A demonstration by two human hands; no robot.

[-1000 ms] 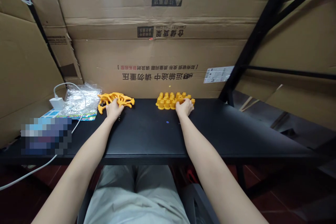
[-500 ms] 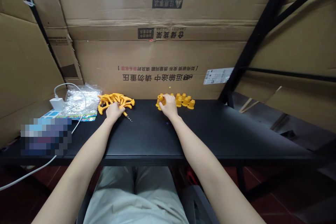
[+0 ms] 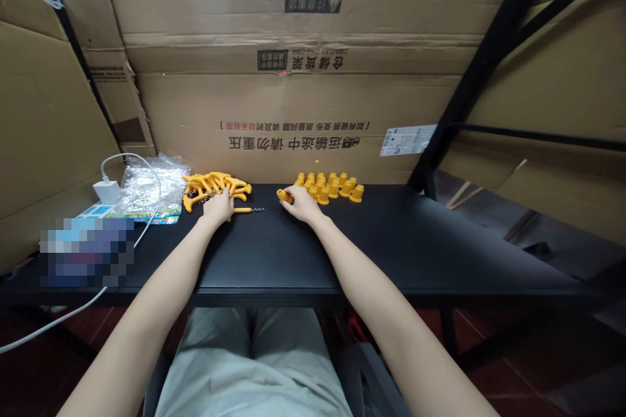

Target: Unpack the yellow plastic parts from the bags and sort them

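My left hand [image 3: 218, 206] is closed on a yellow-orange corkscrew [image 3: 243, 210], whose shaft and metal spiral point right, toward my other hand. Just behind that hand lies a pile of several more yellow corkscrew handles [image 3: 215, 182]. My right hand [image 3: 303, 206] grips a small yellow flared plastic cap [image 3: 282, 195], held tilted with its narrow end facing left. Beyond it, several matching yellow caps [image 3: 347, 187] stand upright in a cluster. The corkscrew tip and the held cap are apart, with a short gap between them.
Left on the black table [image 3: 274, 260] are a clear plastic bag [image 3: 147, 186], a white charger [image 3: 106, 191] with its cable, and a blurred-out item [image 3: 88, 253]. A cardboard wall [image 3: 293, 101] closes off the back. A black metal post [image 3: 464, 78] rises at right.
My right hand has drawn a cap leftward and nearer, out of the cluster. My left hand has turned the corkscrew from slanting downward to pointing level to the right, clear of the pile.
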